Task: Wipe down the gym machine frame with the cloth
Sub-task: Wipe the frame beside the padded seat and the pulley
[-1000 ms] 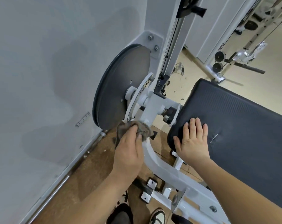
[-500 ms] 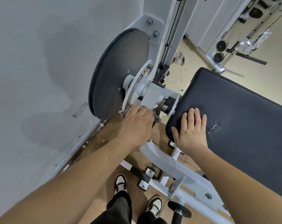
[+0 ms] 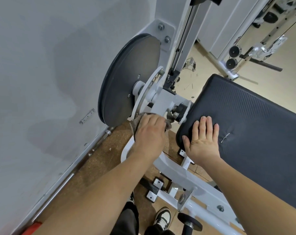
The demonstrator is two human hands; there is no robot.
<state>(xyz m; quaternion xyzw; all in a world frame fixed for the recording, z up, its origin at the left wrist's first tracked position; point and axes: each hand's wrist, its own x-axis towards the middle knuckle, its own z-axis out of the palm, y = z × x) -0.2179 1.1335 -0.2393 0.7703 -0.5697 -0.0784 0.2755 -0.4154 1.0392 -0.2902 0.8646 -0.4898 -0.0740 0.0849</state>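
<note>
Gripping the grey cloth (image 3: 135,123) in the left hand (image 3: 149,133), pressed against the white frame (image 3: 162,99) beside the dark disc (image 3: 127,82); resting the right hand (image 3: 203,141) flat, fingers straight, on the black pad (image 3: 245,116).

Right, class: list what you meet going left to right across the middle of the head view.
grey wall → dark round disc → left hand gripping the cloth → right hand → black pad stretching beyond it
</note>
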